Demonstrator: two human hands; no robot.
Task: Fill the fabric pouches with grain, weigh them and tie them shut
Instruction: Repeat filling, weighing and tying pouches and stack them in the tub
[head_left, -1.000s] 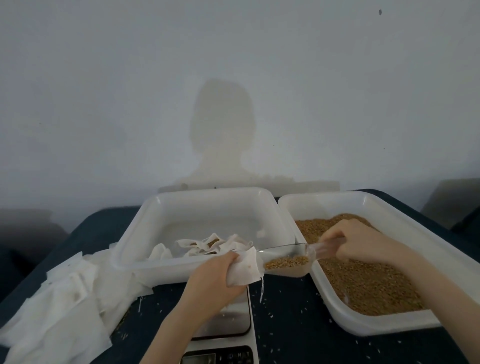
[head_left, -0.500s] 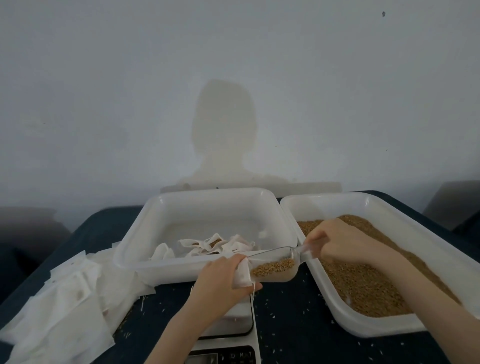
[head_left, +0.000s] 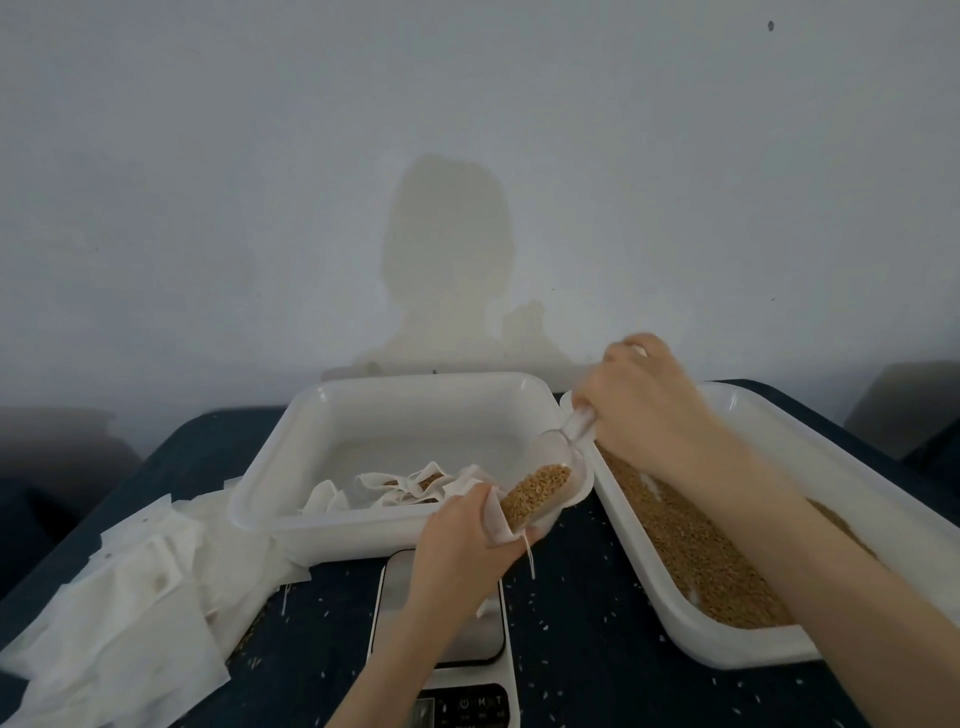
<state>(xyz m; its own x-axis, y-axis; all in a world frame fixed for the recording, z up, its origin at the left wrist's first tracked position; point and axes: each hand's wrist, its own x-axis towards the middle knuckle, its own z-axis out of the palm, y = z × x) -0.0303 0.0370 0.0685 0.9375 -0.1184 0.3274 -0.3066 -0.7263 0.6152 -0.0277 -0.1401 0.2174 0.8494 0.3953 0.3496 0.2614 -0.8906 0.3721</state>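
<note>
At lower centre of the frame, the left hand (head_left: 464, 545) gripped the soft, limp white fabric pouch (head_left: 497, 519) at its mouth, best held there, while the right hand (head_left: 641, 402) clasped the clear plastic scoop (head_left: 550, 480) tilting loose brown grain (head_left: 535, 493) in.

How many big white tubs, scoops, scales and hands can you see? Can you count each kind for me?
White tubs: 2, the one with filled pouches and the one with grain
Clear scoops: 1
Scales: 1
Hands: 2, left hand and right hand
Total: 6
</note>
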